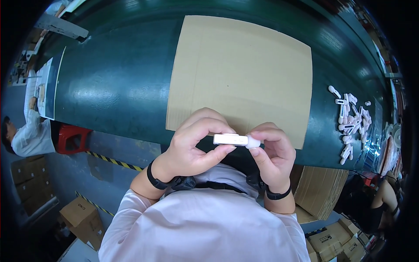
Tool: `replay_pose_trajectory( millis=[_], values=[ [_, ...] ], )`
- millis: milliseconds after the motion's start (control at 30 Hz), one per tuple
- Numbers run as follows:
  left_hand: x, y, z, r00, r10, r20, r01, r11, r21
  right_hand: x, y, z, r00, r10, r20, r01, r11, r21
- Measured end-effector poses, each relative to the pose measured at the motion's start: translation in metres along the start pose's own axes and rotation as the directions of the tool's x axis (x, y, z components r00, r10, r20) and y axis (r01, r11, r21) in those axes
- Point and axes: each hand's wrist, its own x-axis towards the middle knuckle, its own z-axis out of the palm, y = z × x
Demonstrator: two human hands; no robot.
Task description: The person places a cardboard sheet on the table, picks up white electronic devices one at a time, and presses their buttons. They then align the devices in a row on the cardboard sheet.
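Note:
Between my two hands, just past the near edge of the cardboard sheet, is a small white handheld device with a flat, bar-shaped body. My left hand pinches the body between thumb and fingers. At its other end is a rounded white cap, gripped by the thumb and fingertips of my right hand. Cap and body touch; whether they are fully joined I cannot tell. The brown cardboard sheet lies flat beyond my hands.
A loose pile of several similar white devices lies on the green table at the right. An open cardboard box stands below the table's near right edge. People sit at the far left and right; a red stool is at left.

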Motion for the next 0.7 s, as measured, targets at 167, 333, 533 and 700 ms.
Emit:
replay_pose_trajectory(
  millis=[167,333,533,700],
  values=[
    [0.002,0.0,0.003,0.99,0.143,-0.011,-0.14,0.98,0.139,0.001,-0.006,0.002,0.981,0.192,0.002,-0.192,0.977,0.096],
    [0.005,-0.001,0.003,0.973,0.228,-0.019,-0.215,0.938,0.271,0.013,-0.016,0.012,0.974,0.226,-0.001,-0.223,0.961,0.161],
    [0.007,-0.001,0.006,0.964,0.265,-0.03,-0.244,0.921,0.304,0.013,-0.01,0.012,0.983,0.179,-0.031,-0.175,0.978,0.112],
    [0.006,-0.004,0.007,0.964,0.258,-0.063,-0.23,0.93,0.285,0.014,-0.011,0.014,0.983,0.178,-0.046,-0.176,0.983,0.049]
  ],
)
